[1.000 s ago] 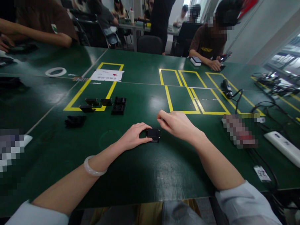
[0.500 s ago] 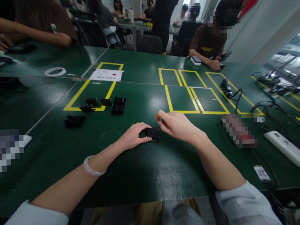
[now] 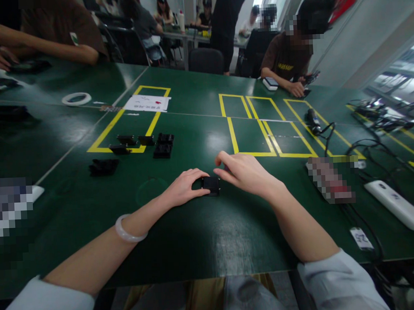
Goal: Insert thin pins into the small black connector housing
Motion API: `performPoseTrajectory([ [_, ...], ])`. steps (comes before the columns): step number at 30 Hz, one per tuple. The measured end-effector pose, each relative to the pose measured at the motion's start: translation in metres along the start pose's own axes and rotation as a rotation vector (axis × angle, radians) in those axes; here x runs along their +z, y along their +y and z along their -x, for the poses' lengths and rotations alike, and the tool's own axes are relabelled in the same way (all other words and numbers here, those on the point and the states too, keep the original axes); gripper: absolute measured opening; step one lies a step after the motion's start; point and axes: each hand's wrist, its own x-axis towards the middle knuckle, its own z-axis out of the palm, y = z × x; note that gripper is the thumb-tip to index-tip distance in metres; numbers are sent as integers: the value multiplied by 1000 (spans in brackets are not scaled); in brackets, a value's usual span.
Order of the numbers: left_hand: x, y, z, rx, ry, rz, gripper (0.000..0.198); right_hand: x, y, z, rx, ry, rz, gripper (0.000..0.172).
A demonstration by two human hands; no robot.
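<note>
A small black block [image 3: 212,185] lies on the green table [image 3: 183,247] in front of me. My left hand [image 3: 187,187] grips its left side, thumb at the near edge and fingers at the far edge. Just right of the block is my right hand [image 3: 245,171], its thumb and index finger bent and apart, with nothing visible between them. Further left sit several upright black parts [image 3: 146,140], a black double holder [image 3: 163,145] and another black part [image 3: 103,167].
Yellow tape frames [image 3: 255,154] mark the table. At the right are a white power strip [image 3: 396,205], a blurred box [image 3: 330,180] and black cables. A roll of white tape [image 3: 76,99] lies back left. People sit across the table.
My right thumb has shifted slightly left toward the block, and the gap between thumb and index finger looks wider. My left hand and the block have stayed put.
</note>
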Motion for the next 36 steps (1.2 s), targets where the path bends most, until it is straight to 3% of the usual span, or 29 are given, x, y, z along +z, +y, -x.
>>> performPoseTrajectory([
  [36,0,-1,0,3,-3,13,39,1,0,1,51,-1,-18,22],
])
